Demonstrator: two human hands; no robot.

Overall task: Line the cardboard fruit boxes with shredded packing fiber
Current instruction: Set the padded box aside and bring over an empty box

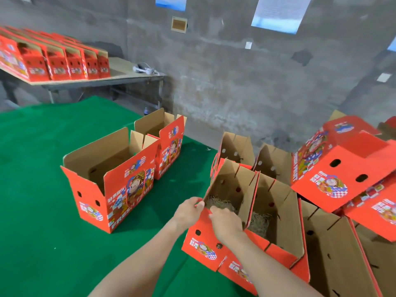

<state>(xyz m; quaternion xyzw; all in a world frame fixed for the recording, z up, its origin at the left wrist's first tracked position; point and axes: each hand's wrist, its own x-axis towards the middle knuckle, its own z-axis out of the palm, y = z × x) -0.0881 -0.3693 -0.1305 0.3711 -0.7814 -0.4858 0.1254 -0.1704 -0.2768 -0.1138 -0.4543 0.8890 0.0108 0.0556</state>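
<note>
Fiber lies on the floor of the red box, partly hidden by its near wall; left hand pinches the flap corner, right hand grips the near rim just beside it, fingertips blurred.

Open red box — fiber inside

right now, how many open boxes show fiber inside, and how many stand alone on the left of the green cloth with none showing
Open boxes with fiber showing: 2 (gripped box, box right of it)
Open boxes alone on the green cloth, no fiber showing: 2 (front box, rear box)
Total: 4
</note>
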